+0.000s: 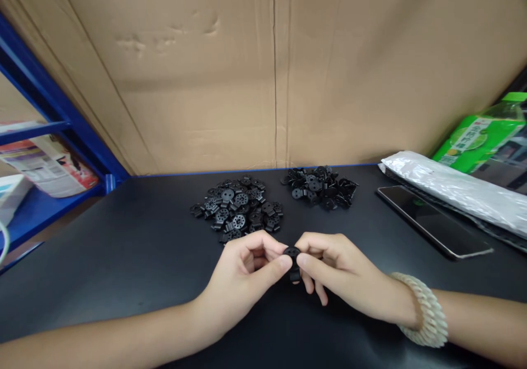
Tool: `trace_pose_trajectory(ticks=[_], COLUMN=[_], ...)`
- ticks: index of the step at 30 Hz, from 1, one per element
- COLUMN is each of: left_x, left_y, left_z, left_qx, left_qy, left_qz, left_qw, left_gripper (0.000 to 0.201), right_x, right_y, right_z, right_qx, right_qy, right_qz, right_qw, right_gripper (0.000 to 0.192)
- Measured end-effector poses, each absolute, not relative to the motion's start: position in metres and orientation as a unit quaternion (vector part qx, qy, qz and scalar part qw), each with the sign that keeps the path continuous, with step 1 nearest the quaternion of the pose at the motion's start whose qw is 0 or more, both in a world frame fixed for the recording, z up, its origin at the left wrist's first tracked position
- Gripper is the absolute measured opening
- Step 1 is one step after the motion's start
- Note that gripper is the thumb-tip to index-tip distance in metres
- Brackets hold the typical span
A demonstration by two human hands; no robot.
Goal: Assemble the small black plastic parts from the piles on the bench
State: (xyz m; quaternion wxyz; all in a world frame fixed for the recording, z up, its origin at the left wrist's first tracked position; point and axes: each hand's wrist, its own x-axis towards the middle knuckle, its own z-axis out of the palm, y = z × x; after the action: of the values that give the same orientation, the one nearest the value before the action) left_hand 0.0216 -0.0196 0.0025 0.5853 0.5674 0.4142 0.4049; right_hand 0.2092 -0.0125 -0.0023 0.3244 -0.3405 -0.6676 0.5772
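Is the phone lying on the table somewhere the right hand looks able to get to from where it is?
Probably yes. The phone lies flat on the black table, with bare tabletop between it and the right hand. But that hand and the left hand are pinching a small black part.

Two bare forearms without sleeves, left hand (242,273) unadorned, right hand (341,275) with cream coiled wristband (424,309) at four o'clock, short nails
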Motion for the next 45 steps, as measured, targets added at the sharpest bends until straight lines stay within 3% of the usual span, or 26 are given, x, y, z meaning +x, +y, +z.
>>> trace_pose_trajectory(ticks=[7, 14, 22, 30, 35, 41, 45], left_x=[0.021, 0.021, 0.027, 0.026, 0.024, 0.024, 0.026], left_y=[-0.018, -0.019, -0.024, -0.024, -0.023, -0.022, -0.023], left_z=[0.002, 0.003, 0.004, 0.002, 0.0, 0.0, 0.001], left_qx=[0.561, 0.576, 0.693, 0.703, 0.712, 0.718, 0.716], left_qy=[0.428, 0.432, 0.415, 0.408, 0.403, 0.407, 0.414], left_qz=[0.392, 0.382, 0.289, 0.279, 0.27, 0.258, 0.261], left_qw=[0.59, 0.579, 0.514, 0.511, 0.507, 0.502, 0.498], left_gripper=[0.021, 0.018, 0.021, 0.019, 0.021, 0.022, 0.023], right_x=[0.212, 0.21, 0.206, 0.174, 0.22, 0.296, 0.304], right_y=[-0.014, -0.015, 0.016, 0.061, 0.052, 0.064, 0.069], right_z=[-0.002, -0.003, 0.012, 0.024, 0.041, 0.023, 0.012], right_qx=[-0.343, -0.349, -0.376, -0.374, -0.411, -0.517, -0.528], right_qy=[-0.694, -0.689, -0.687, -0.748, -0.772, -0.75, -0.761], right_qz=[0.545, 0.541, 0.46, 0.402, 0.26, 0.068, 0.035], right_qw=[0.324, 0.335, 0.42, 0.372, 0.409, 0.408, 0.375], right_gripper=[0.034, 0.031, 0.029, 0.028, 0.026, 0.029, 0.027])
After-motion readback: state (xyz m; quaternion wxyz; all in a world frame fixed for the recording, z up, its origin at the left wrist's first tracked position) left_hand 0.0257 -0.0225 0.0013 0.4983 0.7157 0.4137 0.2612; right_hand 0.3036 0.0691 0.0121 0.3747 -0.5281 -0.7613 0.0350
